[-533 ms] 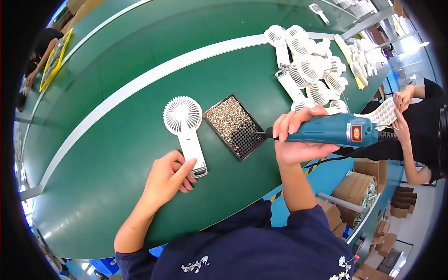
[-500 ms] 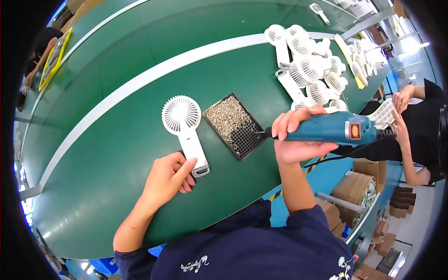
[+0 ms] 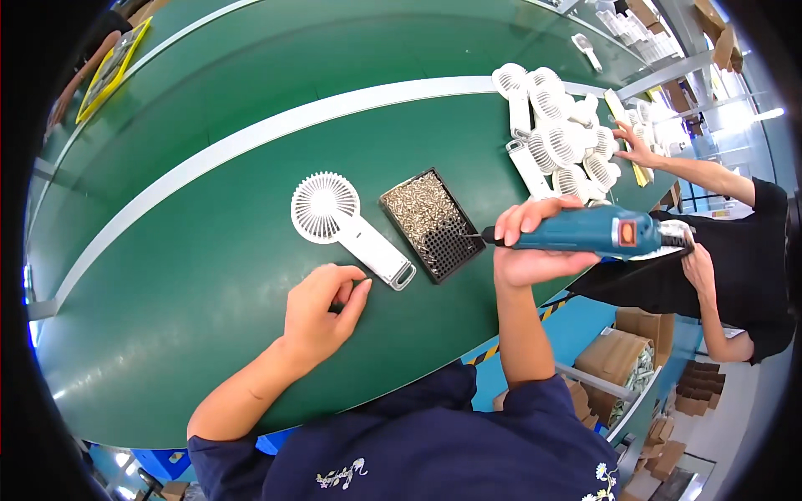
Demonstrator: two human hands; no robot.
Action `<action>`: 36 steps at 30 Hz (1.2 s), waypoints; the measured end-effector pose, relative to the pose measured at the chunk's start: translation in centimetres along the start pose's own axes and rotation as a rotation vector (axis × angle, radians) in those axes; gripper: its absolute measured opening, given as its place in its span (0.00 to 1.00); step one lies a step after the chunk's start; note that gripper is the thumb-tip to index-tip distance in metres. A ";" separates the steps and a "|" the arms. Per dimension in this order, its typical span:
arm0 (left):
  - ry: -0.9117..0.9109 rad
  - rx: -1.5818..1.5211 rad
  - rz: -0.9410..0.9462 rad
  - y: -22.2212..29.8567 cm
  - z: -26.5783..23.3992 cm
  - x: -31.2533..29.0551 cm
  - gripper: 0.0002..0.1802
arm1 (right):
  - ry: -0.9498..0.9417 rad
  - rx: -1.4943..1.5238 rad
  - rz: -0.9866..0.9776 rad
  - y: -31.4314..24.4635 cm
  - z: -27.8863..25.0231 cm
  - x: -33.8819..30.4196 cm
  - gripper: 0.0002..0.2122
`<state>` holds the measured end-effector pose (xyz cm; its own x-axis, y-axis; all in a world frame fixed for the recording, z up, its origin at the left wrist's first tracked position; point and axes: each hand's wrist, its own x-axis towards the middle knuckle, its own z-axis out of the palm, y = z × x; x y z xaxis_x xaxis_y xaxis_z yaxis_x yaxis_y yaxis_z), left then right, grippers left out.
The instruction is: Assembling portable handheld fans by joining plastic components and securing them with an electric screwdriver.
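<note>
My right hand (image 3: 535,259) is wrapped around a blue electric screwdriver (image 3: 585,232). The thin bit points left, over the right edge of a black tray (image 3: 438,275) of small metal screws (image 3: 424,209); part of the tray's perforated grid shows bare. Left of the tray, a white handheld fan (image 3: 372,248) lies on the green table, its round grille toward the far left and its handle end toward the tray. My left hand (image 3: 322,313) rests just below the handle, apart from it, fingers curled and thumb near the index fingertip. Whatever may be between them is too small to tell.
Several white fans (image 3: 555,142) are piled at the far right. A co-worker's hand (image 3: 639,149) reaches to that pile; the other holds a white part behind the screwdriver. A yellow-edged tray (image 3: 113,71) lies far left. Cardboard boxes (image 3: 614,355) stand below right.
The fan's handle has swung to the right, and my left hand has come off it. The screwdriver stays near the tray. One of the co-worker's hands has reached out to the pile.
</note>
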<state>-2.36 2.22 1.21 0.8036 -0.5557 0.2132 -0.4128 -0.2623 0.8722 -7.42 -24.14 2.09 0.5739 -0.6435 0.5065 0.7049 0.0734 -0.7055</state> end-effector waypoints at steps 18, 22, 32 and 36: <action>0.069 0.046 0.388 0.2 0.8 0.9 0.12 | 0.047 0.085 -0.011 -2.5 3.3 0.1 0.36; 0.021 0.012 0.406 2.7 2.5 2.8 0.14 | -0.032 0.186 0.042 -5.1 5.5 -0.7 0.33; -0.243 -0.108 0.419 1.1 2.9 2.8 0.11 | -0.275 0.373 0.262 -5.0 6.2 -1.6 0.38; -0.355 -0.033 0.481 1.1 0.9 3.6 0.16 | -0.403 0.311 0.161 -4.2 6.6 -1.6 0.34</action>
<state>-0.31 -0.75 2.53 0.3348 -0.8371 0.4325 -0.6770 0.1056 0.7284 -8.61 -18.38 7.51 0.7568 -0.2660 0.5971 0.6495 0.4087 -0.6412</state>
